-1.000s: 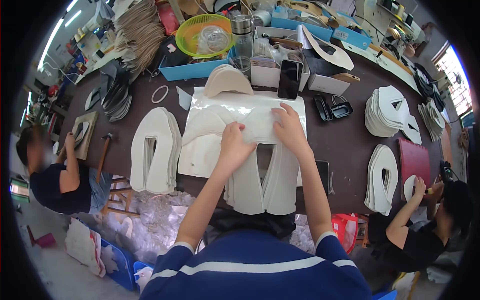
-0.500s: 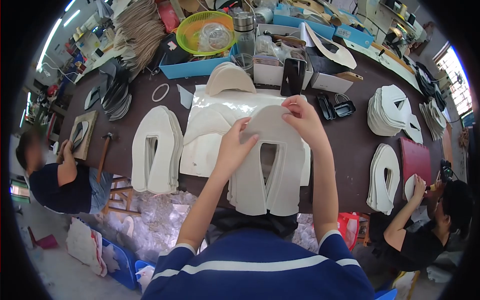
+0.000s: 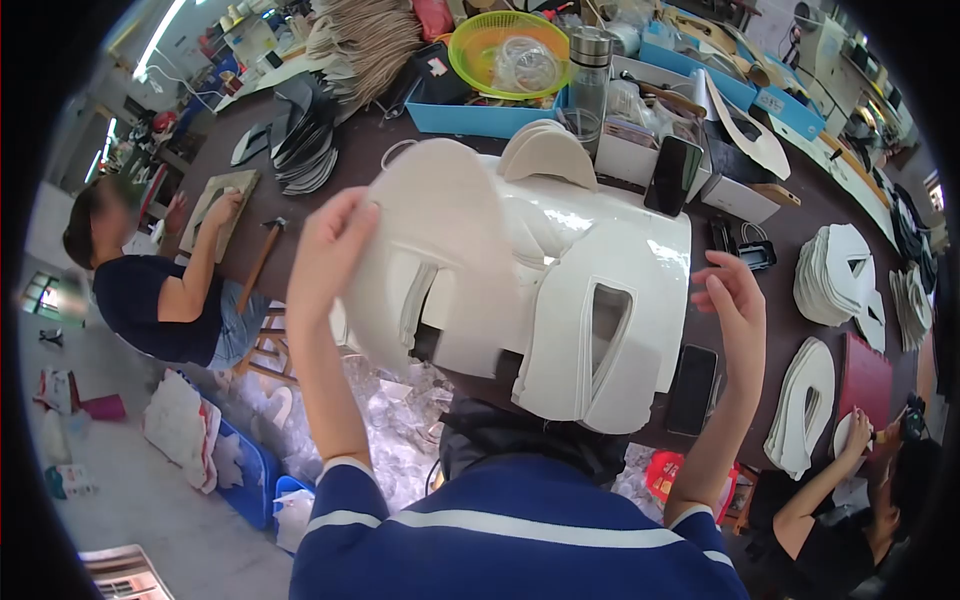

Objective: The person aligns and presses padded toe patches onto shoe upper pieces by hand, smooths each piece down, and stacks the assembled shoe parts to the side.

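A pale off-white, flat U-shaped piece [image 3: 450,210] is gripped at its left edge by the left hand [image 3: 330,248]; it is held, slightly blurred, over a stack of similar off-white U-shaped sheets [image 3: 412,308] at the near side of a dark brown worktable [image 3: 745,205]. Whether piece and stack touch cannot be told. The right hand [image 3: 730,305] is held open and empty, fingers loosely curled, just beside a glossy white sheet [image 3: 668,245]. On that sheet, a second pile of off-white U-shaped pieces [image 3: 555,325] is laid between the two hands. Beyond it, a beige half-round stack [image 3: 550,160] is seen near a black upright smartphone [image 3: 674,175]. Another dark phone [image 3: 692,390] is laid flat below the right hand. At either side, a co-worker in dark clothing [image 3: 165,290] and another person in black [image 3: 840,525] are seated.
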